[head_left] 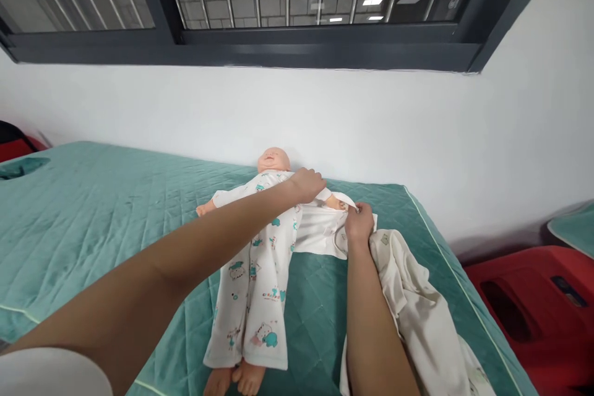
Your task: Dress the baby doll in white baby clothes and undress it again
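Observation:
A baby doll lies on its back in a white one-piece with teal animal prints, its bare feet toward me. My left hand is closed at the doll's shoulder, on the right side of the view; what its fingers grip is hidden. A plain white garment is spread beside and partly under the doll. My right hand pinches that garment's raised edge, close to the doll's small hand. Beside my right forearm lies a crumpled cream cloth.
A green quilted pad covers the surface under the doll. The white wall and a dark-framed window with bars rise behind it. At right stands a red plastic stool; another red object shows at far left.

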Motion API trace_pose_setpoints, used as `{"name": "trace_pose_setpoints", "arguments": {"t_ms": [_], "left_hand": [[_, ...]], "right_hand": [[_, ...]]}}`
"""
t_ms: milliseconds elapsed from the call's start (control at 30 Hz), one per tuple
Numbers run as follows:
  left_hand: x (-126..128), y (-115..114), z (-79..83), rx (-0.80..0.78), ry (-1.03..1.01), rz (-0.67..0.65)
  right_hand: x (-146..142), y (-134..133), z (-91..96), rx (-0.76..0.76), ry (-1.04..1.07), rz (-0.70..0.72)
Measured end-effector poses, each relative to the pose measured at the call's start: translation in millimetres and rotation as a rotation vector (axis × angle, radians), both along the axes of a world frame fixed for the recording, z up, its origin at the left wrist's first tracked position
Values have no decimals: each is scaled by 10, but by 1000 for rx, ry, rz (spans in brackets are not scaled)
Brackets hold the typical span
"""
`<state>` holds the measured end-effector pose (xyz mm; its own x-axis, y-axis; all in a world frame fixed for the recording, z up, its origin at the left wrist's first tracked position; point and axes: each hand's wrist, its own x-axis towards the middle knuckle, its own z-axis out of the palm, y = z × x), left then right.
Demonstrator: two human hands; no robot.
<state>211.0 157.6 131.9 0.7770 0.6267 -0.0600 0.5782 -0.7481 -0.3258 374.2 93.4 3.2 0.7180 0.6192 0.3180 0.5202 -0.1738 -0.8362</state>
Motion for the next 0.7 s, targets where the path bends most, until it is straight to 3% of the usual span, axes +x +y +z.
{"name": "trace_pose_setpoints", "arguments": {"t_ms": [400, 700], "left_hand": [[-123, -82, 22, -35, -55, -36], [32, -60, -202, -150, -113, -30]], "right_hand": [[58, 48, 10, 254, 488, 123], [97, -8, 57, 414, 539, 58]]}}
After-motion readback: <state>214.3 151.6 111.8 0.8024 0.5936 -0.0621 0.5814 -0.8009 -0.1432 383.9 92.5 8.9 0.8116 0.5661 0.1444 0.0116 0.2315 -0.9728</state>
